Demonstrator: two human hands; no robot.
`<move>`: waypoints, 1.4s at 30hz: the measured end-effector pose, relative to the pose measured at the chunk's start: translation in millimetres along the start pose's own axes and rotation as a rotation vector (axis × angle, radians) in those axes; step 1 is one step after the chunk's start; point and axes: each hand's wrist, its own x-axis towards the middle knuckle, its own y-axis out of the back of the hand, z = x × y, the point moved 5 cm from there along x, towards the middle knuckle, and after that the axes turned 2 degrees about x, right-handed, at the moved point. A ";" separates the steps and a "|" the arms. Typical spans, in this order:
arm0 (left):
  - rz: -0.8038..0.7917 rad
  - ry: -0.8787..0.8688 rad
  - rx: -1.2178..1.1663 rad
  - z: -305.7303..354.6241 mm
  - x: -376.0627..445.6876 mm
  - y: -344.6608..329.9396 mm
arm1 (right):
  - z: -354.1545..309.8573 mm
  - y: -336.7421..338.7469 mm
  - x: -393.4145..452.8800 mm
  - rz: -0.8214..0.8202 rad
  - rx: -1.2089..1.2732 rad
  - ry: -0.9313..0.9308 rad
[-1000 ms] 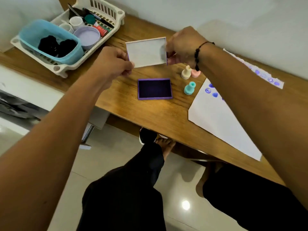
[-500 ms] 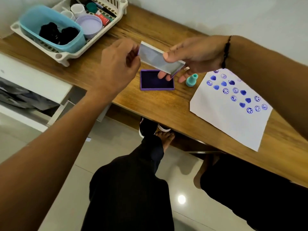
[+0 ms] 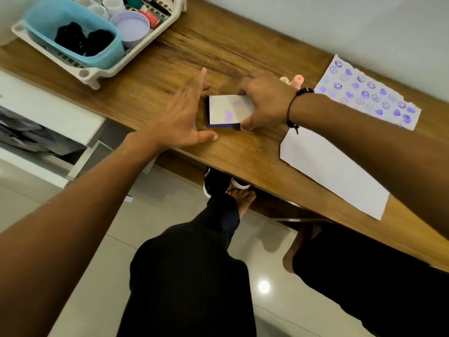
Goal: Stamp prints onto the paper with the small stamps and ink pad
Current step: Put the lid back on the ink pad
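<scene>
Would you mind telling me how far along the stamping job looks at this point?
Nearly finished: the torn paper strip is full of purple prints. The right hand is pressing the lid onto the ink pad; the left hand is open beside it. The stamps remain out.

Your wooden desk point(image 3: 245, 42) carries a white rack point(image 3: 136, 60) at its far left, the lidded ink pad point(image 3: 228, 110) mid-desk, two stamps point(image 3: 292, 81) behind it, and paper sheets point(image 3: 330, 171) right.

White rack point(image 3: 96, 75) on wooden desk point(image 3: 243, 52), blue tub point(image 3: 73, 35), lilac bowl point(image 3: 131, 26) inside
</scene>
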 end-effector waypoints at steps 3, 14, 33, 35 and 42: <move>0.009 0.022 -0.027 -1.7 6.3 -1.9 | -2.2 -7.4 1.7 0.064 0.013 -0.022; -0.013 0.046 -0.078 -5.1 10.1 -1.3 | -5.1 -17.4 0.5 0.114 -0.058 0.023; -0.053 0.115 -0.134 0.2 2.7 3.8 | -5.9 -15.4 0.5 0.107 -0.063 0.061; -0.063 0.125 -0.141 -0.7 2.0 3.5 | -6.5 -14.8 1.0 0.097 -0.059 0.060; -0.128 0.117 -0.115 -2.9 2.9 0.5 | -7.7 -13.0 7.3 0.016 -0.060 -0.010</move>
